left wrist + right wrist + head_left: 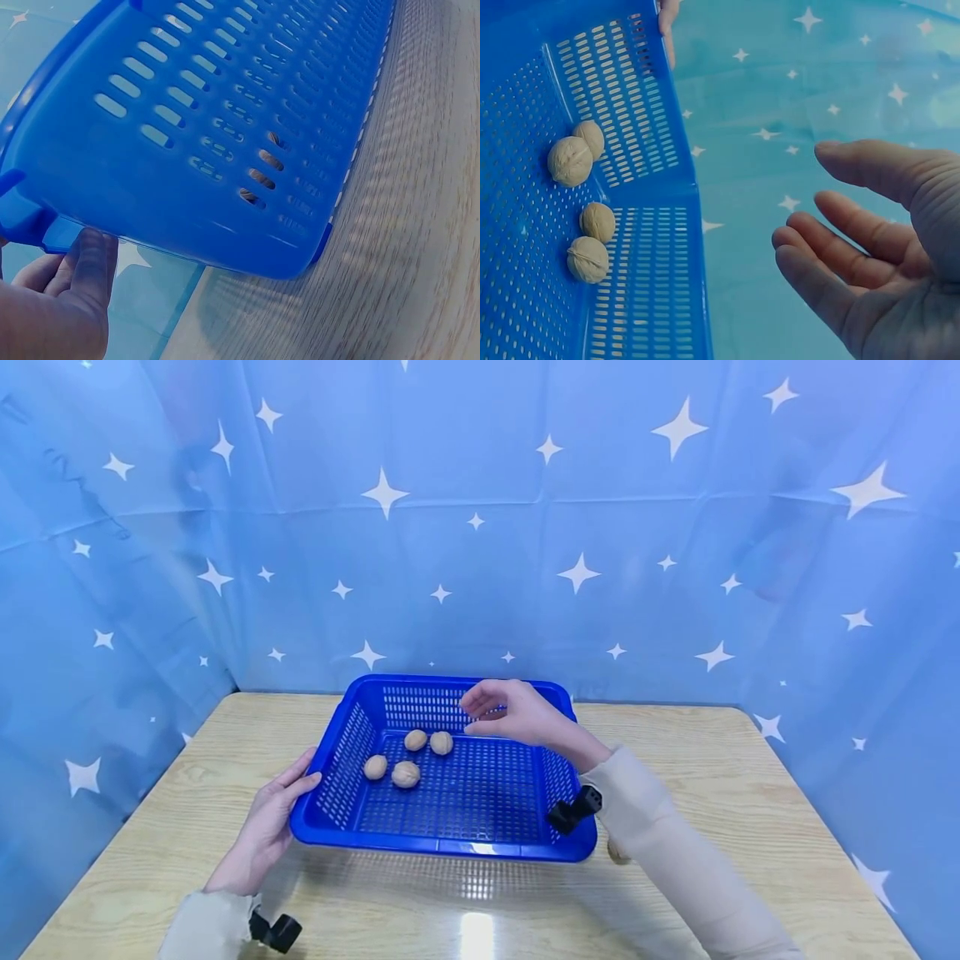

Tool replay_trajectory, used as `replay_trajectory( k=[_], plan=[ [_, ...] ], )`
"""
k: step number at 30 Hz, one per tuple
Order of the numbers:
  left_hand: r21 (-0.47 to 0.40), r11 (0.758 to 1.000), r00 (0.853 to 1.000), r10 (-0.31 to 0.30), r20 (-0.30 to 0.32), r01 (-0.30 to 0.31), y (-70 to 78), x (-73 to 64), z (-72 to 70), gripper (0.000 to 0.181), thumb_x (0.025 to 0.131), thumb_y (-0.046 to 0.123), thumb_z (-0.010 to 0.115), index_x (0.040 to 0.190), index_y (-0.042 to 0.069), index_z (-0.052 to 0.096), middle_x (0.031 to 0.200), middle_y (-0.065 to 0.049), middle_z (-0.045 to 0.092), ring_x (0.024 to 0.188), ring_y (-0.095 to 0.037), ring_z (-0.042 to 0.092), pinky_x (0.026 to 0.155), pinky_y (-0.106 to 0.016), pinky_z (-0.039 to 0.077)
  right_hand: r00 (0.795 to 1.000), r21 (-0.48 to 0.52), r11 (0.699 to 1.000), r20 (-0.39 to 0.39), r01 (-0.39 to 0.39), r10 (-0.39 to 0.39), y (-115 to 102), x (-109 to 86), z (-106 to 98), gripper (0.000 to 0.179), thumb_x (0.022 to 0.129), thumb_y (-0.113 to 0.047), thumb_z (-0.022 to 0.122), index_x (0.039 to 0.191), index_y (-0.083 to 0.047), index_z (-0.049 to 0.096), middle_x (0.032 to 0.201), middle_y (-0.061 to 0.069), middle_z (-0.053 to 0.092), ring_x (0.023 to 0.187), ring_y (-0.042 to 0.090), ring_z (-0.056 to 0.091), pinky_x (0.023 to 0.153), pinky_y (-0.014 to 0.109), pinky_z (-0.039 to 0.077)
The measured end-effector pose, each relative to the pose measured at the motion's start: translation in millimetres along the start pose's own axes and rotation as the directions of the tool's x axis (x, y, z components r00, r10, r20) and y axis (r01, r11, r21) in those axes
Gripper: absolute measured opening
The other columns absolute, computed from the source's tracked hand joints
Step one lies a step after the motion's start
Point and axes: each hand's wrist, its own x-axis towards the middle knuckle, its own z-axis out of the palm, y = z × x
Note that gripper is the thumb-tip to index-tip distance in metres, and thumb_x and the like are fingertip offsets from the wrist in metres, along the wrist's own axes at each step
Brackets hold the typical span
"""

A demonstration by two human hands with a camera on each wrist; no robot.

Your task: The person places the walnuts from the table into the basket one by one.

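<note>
A blue plastic basket with slotted walls is close over the wooden table. Several walnuts lie in its left half. My left hand grips the basket's left rim, thumb on top and fingers beneath; the left wrist view shows those fingers under the rim's corner. Above the basket's right rear part hovers my right hand, its fingers loosely bent and thumb apart, with nothing between them. In the right wrist view the same walnuts rest near the basket wall, away from that hand.
Another walnut sits on the table just right of the basket, partly covered by the right sleeve. The wooden table ends at a blue curtain with white stars. Each wrist carries a small black camera.
</note>
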Motion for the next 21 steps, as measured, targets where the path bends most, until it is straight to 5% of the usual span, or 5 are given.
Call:
replay_trajectory(
  k=[10, 16, 21],
  plan=[
    [-0.012, 1.000, 1.000, -0.011, -0.013, 0.010, 1.4, -1.4, 0.5, 0.057, 0.093, 0.016, 0.060, 0.143, 0.024, 0.034, 0.101, 0.020, 0.064, 0.096, -0.004, 0.061, 0.082, -0.024, 0.051, 0.991, -0.032, 0.996, -0.104, 0.082, -0.085, 2.8, -35.0, -9.8, 0.026, 0.084, -0.010, 0.071, 0.108, -0.004, 0.064, 0.108, 0.007, 0.064, 0.097, 0.021, 0.060, 0.084, 0.037, 0.051],
    [-0.011, 1.000, 1.000, -0.005, -0.016, 0.005, 1.5, -2.6, 0.7, 0.055, 0.093, 0.016, 0.060, 0.142, 0.025, 0.037, 0.100, 0.019, 0.065, 0.095, -0.004, 0.062, 0.081, -0.025, 0.051, 0.990, -0.004, 0.999, -0.132, 0.044, -0.044, 11.6, -58.7, -16.1, 0.027, 0.084, -0.009, 0.070, 0.109, -0.004, 0.063, 0.108, 0.008, 0.063, 0.100, 0.026, 0.059, 0.088, 0.041, 0.049],
    [-0.023, 1.000, 1.000, 0.007, -0.005, -0.007, 0.5, -2.3, 0.4, 0.042, 0.092, 0.015, 0.060, 0.128, 0.036, 0.055, 0.100, 0.018, 0.066, 0.094, -0.005, 0.062, 0.080, -0.025, 0.052, 0.984, 0.011, 1.000, -0.181, 0.002, 0.000, 19.7, -79.6, -20.4, 0.027, 0.084, -0.009, 0.070, 0.110, -0.004, 0.062, 0.106, 0.007, 0.063, 0.100, 0.022, 0.059, 0.088, 0.039, 0.049]
  ],
)
